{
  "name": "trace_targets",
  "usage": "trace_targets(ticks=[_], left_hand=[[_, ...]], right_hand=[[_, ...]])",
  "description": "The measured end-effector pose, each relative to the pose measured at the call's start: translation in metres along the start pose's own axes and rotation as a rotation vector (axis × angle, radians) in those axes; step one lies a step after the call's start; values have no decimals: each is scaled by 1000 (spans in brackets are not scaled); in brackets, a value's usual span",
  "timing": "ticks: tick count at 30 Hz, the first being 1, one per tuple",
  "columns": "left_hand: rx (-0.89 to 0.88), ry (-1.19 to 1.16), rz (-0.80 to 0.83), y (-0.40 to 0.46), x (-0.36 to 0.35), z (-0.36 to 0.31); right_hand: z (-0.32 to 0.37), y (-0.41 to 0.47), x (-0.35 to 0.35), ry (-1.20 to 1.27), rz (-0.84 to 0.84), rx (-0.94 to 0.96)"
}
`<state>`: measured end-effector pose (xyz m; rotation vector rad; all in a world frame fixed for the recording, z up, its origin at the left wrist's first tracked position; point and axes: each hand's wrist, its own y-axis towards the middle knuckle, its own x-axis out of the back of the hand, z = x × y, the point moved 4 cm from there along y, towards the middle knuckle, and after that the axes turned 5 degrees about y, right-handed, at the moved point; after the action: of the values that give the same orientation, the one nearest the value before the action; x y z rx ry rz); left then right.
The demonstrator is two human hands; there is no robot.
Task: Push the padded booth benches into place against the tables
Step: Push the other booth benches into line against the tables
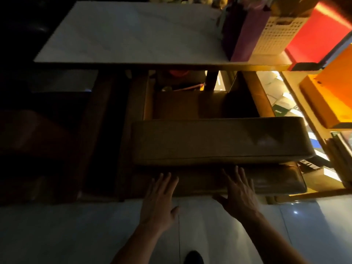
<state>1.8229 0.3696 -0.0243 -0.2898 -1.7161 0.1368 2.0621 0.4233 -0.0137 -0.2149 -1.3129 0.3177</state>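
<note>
Both forearms reach down over the pale floor (228,235). Left hand (160,202) and right hand (241,195), fingers spread and flat, apparently press the padded bench (219,140) on its near edge, to drive it toward the white table (123,35) beyond.

I count two hands, a left hand (159,203) and a right hand (240,195), both spread flat with fingers apart; one pale table (122,35) across the top; two padded brown cushions that I can make out, a long upper cushion (219,140) and a lower cushion (274,180) beneath it at the hands; one white perforated basket (276,35) on the table's right end; one purple bag (245,35) beside it; one red panel (320,33); the dim clutter at far right is too blurred for me to count.
</note>
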Motion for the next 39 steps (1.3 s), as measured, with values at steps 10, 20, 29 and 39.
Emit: trace_targets(ticks=[10,20,29,39], left_hand=[[132,40,-162,20,-34,-3],[92,61,-245,26,-35,12],[88,79,-268,19,-35,28],[91,61,-263,-17,-33,73]], right_hand=[[-44,19,-30,-72,-55,34],[-43,23,-37,-167,-126,71],[-30,16,-45,-197,-139,70],[12,-18,-73,-122,-103,100]])
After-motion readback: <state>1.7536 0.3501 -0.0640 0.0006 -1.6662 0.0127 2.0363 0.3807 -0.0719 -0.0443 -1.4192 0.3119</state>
